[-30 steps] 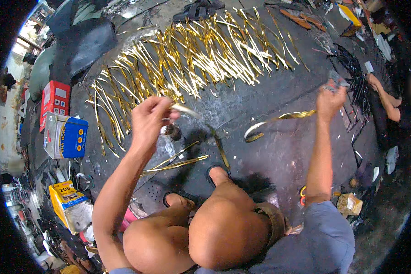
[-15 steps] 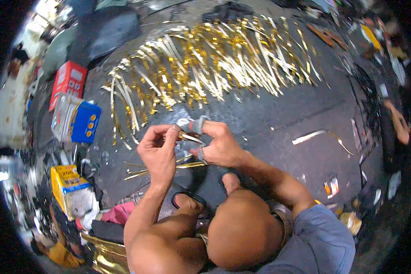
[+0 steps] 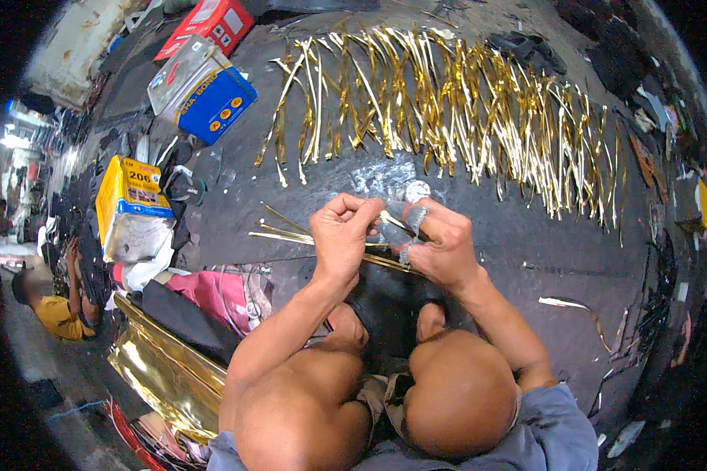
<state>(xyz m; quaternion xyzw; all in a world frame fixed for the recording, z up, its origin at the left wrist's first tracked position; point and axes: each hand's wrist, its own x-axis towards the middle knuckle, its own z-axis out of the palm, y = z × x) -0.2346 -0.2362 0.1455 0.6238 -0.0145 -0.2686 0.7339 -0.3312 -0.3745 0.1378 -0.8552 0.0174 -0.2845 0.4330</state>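
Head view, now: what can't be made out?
- Narrow pale strip, head view: left end hidden by the left hand.
- Few thin gold strips, head view: middle stretch hidden by the same hand.
- Shiny gold sheet, head view: right edge hidden by the left forearm.

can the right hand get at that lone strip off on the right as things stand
Probably yes: only dark floor shows between the right hand and the lone strip, though the hand seems busy with another strip.
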